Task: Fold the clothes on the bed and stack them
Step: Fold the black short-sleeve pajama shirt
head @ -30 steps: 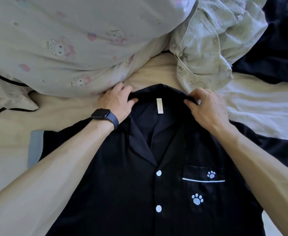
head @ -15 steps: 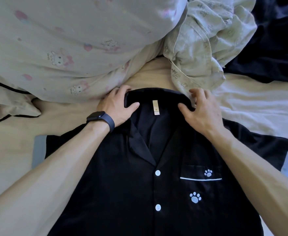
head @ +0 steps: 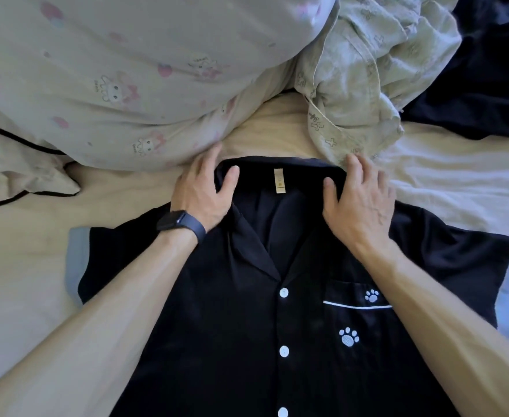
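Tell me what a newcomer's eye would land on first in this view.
A black shirt with white buttons and paw prints lies spread face up on the bed, filling the centre. The left hand, with a dark watch at its wrist, and the right hand rest on either side of its collar. Behind, a bunny-print duvet bulges upper left, and a crumpled pale garment sits upper right.
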Tool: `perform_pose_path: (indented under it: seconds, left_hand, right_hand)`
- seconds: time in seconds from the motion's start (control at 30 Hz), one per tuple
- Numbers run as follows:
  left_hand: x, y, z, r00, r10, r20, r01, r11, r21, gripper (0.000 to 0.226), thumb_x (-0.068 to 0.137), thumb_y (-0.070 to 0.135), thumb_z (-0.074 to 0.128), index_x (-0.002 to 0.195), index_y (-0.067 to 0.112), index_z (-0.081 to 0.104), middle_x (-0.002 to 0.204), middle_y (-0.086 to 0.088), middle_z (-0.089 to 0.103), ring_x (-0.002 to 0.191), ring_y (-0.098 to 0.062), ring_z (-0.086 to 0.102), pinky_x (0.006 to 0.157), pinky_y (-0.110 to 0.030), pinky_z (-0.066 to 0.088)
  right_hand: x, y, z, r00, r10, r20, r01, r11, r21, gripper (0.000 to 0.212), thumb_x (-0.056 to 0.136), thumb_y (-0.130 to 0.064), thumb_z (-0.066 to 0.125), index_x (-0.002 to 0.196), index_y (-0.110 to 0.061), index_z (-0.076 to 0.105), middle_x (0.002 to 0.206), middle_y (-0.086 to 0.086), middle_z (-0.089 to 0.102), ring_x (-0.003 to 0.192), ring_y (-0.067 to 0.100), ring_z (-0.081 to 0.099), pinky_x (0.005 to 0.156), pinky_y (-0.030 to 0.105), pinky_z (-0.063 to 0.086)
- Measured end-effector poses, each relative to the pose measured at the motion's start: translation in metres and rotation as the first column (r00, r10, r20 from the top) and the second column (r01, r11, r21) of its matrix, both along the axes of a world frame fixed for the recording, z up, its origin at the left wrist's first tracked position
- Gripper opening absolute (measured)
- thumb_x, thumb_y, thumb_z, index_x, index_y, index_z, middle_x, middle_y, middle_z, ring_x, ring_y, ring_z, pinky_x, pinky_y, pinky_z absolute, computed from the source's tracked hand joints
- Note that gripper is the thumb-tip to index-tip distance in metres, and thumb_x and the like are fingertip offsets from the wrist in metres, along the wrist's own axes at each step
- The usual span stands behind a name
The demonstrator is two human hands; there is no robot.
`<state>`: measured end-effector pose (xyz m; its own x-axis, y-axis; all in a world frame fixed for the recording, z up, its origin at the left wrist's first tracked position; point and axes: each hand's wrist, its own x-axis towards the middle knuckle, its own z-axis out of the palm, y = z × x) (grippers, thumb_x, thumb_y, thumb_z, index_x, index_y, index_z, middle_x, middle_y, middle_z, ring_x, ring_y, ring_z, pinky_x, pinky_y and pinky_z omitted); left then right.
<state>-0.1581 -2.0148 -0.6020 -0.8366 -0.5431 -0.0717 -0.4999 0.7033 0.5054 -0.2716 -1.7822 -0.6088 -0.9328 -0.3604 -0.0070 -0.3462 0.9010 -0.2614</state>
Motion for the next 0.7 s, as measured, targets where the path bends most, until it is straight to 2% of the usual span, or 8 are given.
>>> perform_pose_path:
  seconds: [0.1,0.23,0.3,0.47,0.53,0.6,0.63,0.7]
  left_hand:
    - [0.045,0.027,-0.003,0.993,0.061,-0.099,-0.072,0.991,-0.112,0.063,0.101,0.043,0.041,0.155,0.01,0.033,0.157,-0.012,0.039,0.141,-0.032,0.04,0.117,-0.053,0.03]
    - [0.135,0.052,-0.021,0.959,-0.019,0.283,0.082,0.974,-0.213,0.069,0.1,0.052,0.026,0.16,0.02,0.018,0.168,0.0,0.011,0.155,-0.019,0.01,0.122,-0.058,0.012]
    - [0.175,0.043,-0.028,0.909,-0.042,0.415,0.148,0.963,-0.226,0.07,0.099,0.054,0.018,0.16,0.021,0.018,0.167,0.003,0.008,0.154,-0.018,0.008,0.121,-0.06,0.014]
    - [0.219,0.004,-0.02,0.903,-0.075,0.424,0.226,0.921,-0.318,0.067,0.099,0.051,0.026,0.159,0.022,0.024,0.167,0.001,0.018,0.154,-0.021,0.015,0.119,-0.062,0.013]
    - [0.237,-0.017,-0.013,0.93,0.018,0.366,0.109,0.941,-0.322,0.065,0.099,0.05,0.03,0.159,0.028,0.02,0.167,0.001,0.015,0.154,-0.022,0.012,0.119,-0.061,0.008]
    - [0.254,-0.038,-0.007,0.942,0.222,0.252,-0.154,0.952,-0.263,0.064,0.1,0.046,0.039,0.159,0.027,0.023,0.166,-0.006,0.018,0.153,-0.028,0.015,0.12,-0.058,0.009]
    - [0.261,-0.049,-0.004,0.919,0.357,0.168,-0.328,0.928,-0.178,0.063,0.1,0.041,0.044,0.158,0.022,0.027,0.164,-0.012,0.024,0.15,-0.033,0.021,0.119,-0.056,0.015]
    - [0.269,-0.075,0.0,0.778,0.622,0.088,-0.628,0.776,0.064,0.056,0.101,0.034,0.05,0.152,0.013,0.038,0.154,-0.019,0.037,0.14,-0.039,0.034,0.113,-0.049,0.028]
  right_hand:
    - [0.06,-0.004,0.003,0.985,0.094,-0.143,-0.11,0.988,-0.105,0.067,0.098,-0.043,0.052,0.154,-0.009,0.04,0.164,0.012,0.032,0.15,0.032,0.032,0.116,0.05,0.03]
    - [0.159,0.009,-0.014,0.938,0.338,-0.078,-0.346,0.93,-0.128,0.07,0.101,-0.042,0.051,0.16,-0.011,0.03,0.17,0.009,0.017,0.157,0.025,0.017,0.122,0.056,0.023]
    - [0.198,0.024,-0.024,0.933,0.36,0.002,-0.358,0.93,-0.078,0.072,0.101,-0.044,0.05,0.162,-0.013,0.025,0.171,0.008,0.012,0.157,0.026,0.014,0.123,0.058,0.02]
    - [0.26,0.03,-0.032,0.855,0.509,0.093,-0.51,0.86,-0.021,0.069,0.105,-0.05,0.037,0.163,-0.016,0.023,0.171,0.006,0.012,0.157,0.025,0.014,0.126,0.054,0.006]
    - [0.275,0.013,-0.031,0.825,0.554,0.114,-0.558,0.83,0.003,0.069,0.105,-0.051,0.037,0.162,-0.017,0.024,0.172,0.005,0.011,0.158,0.024,0.012,0.126,0.054,0.005]
    - [0.279,-0.015,-0.029,0.809,0.571,0.139,-0.578,0.816,0.018,0.069,0.104,-0.05,0.04,0.162,-0.015,0.026,0.172,0.005,0.01,0.158,0.023,0.01,0.126,0.054,0.008]
    - [0.279,-0.031,-0.028,0.8,0.581,0.149,-0.59,0.807,0.019,0.068,0.104,-0.049,0.041,0.161,-0.015,0.028,0.172,0.005,0.011,0.158,0.022,0.008,0.126,0.054,0.01]
    - [0.275,-0.066,-0.026,0.782,0.6,0.17,-0.613,0.79,0.027,0.066,0.105,-0.048,0.04,0.16,-0.013,0.029,0.171,0.006,0.012,0.158,0.022,0.007,0.125,0.056,0.015]
